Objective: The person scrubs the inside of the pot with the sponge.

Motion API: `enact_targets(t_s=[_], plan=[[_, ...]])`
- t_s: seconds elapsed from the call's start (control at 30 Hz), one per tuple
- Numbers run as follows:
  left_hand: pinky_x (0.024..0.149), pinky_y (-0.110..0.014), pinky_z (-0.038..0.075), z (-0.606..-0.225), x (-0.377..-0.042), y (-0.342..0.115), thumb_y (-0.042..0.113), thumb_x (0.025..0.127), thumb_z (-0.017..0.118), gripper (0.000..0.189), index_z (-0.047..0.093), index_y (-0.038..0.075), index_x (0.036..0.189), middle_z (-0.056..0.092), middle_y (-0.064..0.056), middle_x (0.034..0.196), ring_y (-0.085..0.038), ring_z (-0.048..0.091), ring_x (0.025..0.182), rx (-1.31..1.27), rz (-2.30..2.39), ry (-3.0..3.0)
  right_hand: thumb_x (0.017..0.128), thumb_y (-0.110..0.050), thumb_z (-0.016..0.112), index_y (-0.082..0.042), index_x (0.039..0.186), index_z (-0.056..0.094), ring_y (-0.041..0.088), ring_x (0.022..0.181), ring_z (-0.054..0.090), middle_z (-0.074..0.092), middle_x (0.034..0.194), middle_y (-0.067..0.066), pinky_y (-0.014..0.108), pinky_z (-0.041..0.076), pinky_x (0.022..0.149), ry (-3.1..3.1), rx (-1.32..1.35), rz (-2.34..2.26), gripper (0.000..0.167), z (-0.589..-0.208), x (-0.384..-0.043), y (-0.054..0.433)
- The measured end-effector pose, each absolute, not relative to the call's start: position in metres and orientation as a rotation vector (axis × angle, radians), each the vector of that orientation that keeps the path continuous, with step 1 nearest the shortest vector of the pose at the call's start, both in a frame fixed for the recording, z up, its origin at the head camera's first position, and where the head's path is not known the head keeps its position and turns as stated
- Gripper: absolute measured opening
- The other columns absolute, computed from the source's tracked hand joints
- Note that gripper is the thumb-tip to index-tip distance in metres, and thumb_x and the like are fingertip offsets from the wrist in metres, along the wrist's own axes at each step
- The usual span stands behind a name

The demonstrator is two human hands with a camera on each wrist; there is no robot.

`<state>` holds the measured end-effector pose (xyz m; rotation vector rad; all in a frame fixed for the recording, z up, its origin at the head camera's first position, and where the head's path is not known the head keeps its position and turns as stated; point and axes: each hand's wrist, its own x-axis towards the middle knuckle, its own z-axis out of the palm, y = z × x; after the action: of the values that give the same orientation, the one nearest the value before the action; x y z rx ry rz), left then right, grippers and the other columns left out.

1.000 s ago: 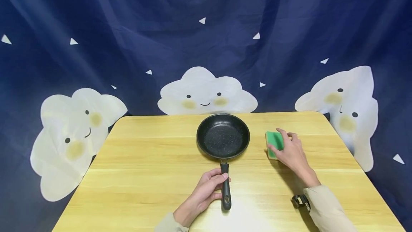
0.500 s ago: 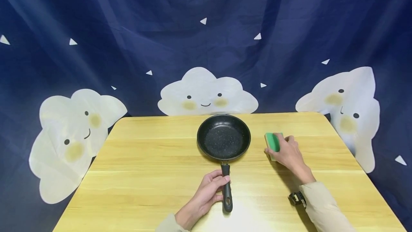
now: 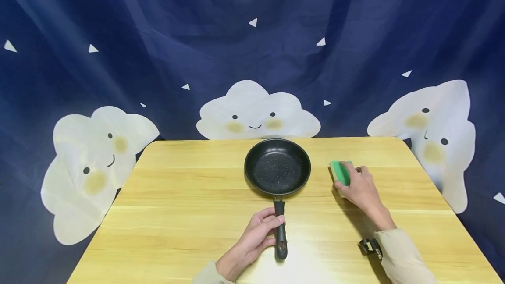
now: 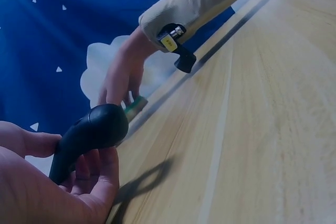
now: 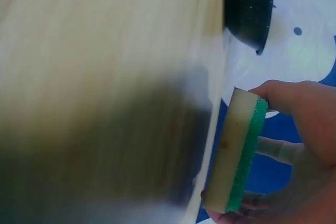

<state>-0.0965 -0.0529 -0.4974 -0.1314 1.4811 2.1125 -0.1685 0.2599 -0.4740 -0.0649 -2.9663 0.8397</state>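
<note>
A black frying pan (image 3: pixel 278 168) with a speckled inside sits near the table's far edge, its handle (image 3: pixel 280 231) toward me. My left hand (image 3: pixel 254 238) grips that handle, thumb on top and fingers underneath; the left wrist view shows the handle's rounded end (image 4: pixel 107 124) up close. To the right of the pan, my right hand (image 3: pixel 360 187) holds a sponge (image 3: pixel 341 172) by its edges between thumb and fingers. Green scouring layer and pale foam both show on the sponge (image 5: pixel 239 150) in the right wrist view, where it appears tilted and lifted off the wood.
The light wooden table (image 3: pixel 177 222) has rounded far corners. Behind it hangs a dark blue curtain (image 3: pixel 221 51) printed with white smiling clouds (image 3: pixel 258 119) and small triangles. A small black device (image 3: pixel 368 246) is strapped at the right wrist.
The right hand's fingers have closed round the sponge, which has tilted and come up a little. My left hand keeps its grip on the pan handle. The head view has shifted slightly.
</note>
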Motion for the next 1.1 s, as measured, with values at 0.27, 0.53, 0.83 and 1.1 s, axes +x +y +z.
enact_targets(t_s=[0.27, 0.53, 0.83, 1.1], plan=[[0.067, -0.029, 0.054, -0.497, -0.096, -0.053, 0.016, 0.099, 0.066, 0.046, 0.052, -0.005, 0.138, 0.065, -0.008, 0.106, -0.017, 0.058, 0.088, -0.13, 2.105, 1.463, 0.095, -0.027, 0.069, -0.008, 0.152, 0.044, 0.052, 0.1, 0.048, 0.041, 0.125, 0.041, 0.045, 0.05, 0.059, -2.886, -0.016, 0.811, 0.065, -0.46, -0.162, 0.252], [0.069, -0.031, 0.054, -0.497, -0.095, -0.053, 0.015, 0.098, 0.066, 0.046, 0.052, -0.004, 0.138, 0.065, -0.01, 0.109, -0.018, 0.058, 0.09, -0.141, 2.104, 1.453, 0.094, -0.027, 0.068, -0.011, 0.148, 0.05, 0.055, 0.105, 0.047, 0.043, 0.127, 0.039, 0.051, 0.05, 0.059, -2.809, 0.039, 0.779, 0.059, -0.447, -0.155, 0.242], [0.068, -0.031, 0.055, -0.497, -0.094, -0.054, 0.015, 0.099, 0.065, 0.047, 0.051, -0.005, 0.139, 0.065, -0.011, 0.111, -0.018, 0.059, 0.089, -0.153, 2.119, 1.463, 0.093, -0.026, 0.068, -0.013, 0.147, 0.053, 0.049, 0.104, 0.049, 0.046, 0.127, 0.034, 0.055, 0.049, 0.066, -2.759, 0.091, 0.794, 0.058, -0.438, -0.153, 0.229], [0.07, -0.032, 0.057, -0.496, -0.095, -0.054, 0.016, 0.098, 0.067, 0.048, 0.051, -0.004, 0.139, 0.066, -0.013, 0.113, -0.018, 0.059, 0.091, -0.145, 2.112, 1.48, 0.092, -0.023, 0.07, -0.015, 0.145, 0.057, 0.045, 0.104, 0.052, 0.051, 0.125, 0.029, 0.056, 0.047, 0.074, -2.699, 0.193, 0.825, 0.055, -0.432, -0.156, 0.212]])
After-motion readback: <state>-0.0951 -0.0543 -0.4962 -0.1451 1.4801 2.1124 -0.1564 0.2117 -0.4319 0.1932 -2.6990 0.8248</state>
